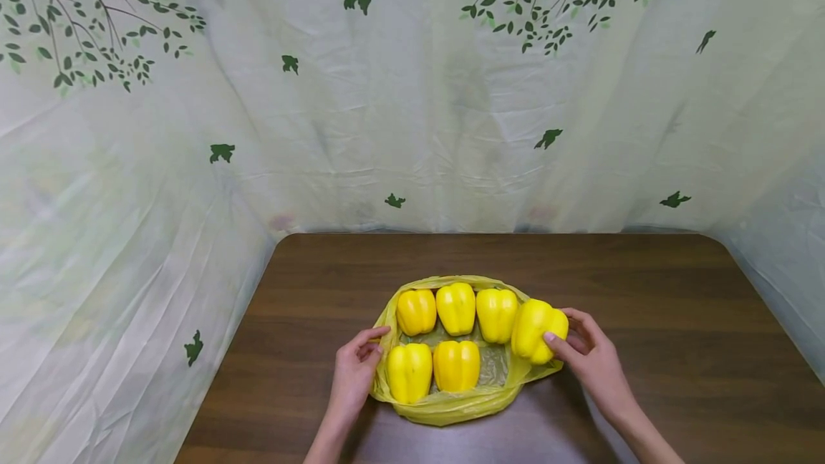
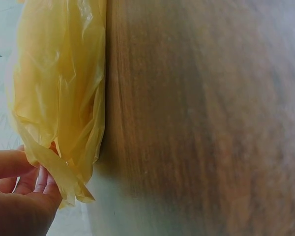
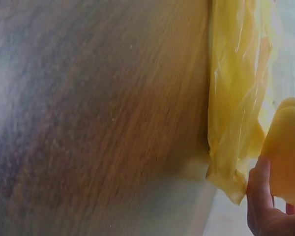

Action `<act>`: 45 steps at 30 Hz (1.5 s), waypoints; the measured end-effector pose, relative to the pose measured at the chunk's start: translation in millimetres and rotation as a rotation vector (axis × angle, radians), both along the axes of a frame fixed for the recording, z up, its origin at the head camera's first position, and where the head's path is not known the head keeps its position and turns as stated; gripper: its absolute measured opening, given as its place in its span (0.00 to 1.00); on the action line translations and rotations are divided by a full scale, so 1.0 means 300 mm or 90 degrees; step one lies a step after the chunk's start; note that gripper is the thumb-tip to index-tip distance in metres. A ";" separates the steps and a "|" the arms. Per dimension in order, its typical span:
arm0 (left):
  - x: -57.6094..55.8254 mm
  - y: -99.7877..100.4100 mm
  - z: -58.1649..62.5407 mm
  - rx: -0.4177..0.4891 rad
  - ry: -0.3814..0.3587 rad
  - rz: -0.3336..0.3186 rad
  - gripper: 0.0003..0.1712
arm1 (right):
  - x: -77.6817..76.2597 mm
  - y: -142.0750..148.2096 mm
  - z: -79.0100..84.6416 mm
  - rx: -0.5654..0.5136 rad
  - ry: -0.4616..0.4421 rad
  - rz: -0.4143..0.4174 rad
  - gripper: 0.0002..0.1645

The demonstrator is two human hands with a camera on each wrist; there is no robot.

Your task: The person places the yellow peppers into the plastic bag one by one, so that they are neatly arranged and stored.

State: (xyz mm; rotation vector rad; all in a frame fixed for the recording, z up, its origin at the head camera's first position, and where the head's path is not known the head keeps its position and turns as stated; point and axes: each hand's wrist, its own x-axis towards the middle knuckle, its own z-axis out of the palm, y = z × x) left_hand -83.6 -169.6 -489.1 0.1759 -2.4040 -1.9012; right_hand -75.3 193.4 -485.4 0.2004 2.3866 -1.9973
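A yellow plastic bag (image 1: 445, 417) lies spread open on the table, with several yellow bell peppers (image 1: 456, 308) standing inside in two rows. My left hand (image 1: 353, 371) pinches the bag's left edge between thumb and fingers; the left wrist view has the gathered film (image 2: 64, 172) at those fingers. On the other side, my right hand (image 1: 594, 360) grips another yellow bell pepper (image 1: 533, 328) above the bag's right rim, thumb on its near face. That same pepper (image 3: 287, 152) fills the right edge of the right wrist view, beside the bag's hanging corner.
The brown wooden table (image 1: 677, 306) extends on both sides of the bag. Behind it and to the sides hangs a pale curtain (image 1: 451, 127) printed with green leaves and branches.
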 end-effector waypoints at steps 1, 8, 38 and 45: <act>-0.005 -0.005 -0.017 0.001 -0.001 0.002 0.18 | 0.000 -0.003 0.001 0.006 -0.002 0.003 0.36; -0.013 -0.013 -0.048 0.002 0.007 0.004 0.19 | -0.004 -0.024 -0.002 0.051 0.010 0.029 0.36; 0.020 0.012 0.064 -0.004 -0.009 -0.002 0.17 | 0.012 -0.092 -0.027 -0.015 0.009 0.096 0.38; -0.012 -0.016 -0.045 -0.002 -0.010 0.005 0.18 | 0.006 -0.098 -0.033 0.011 0.029 0.127 0.38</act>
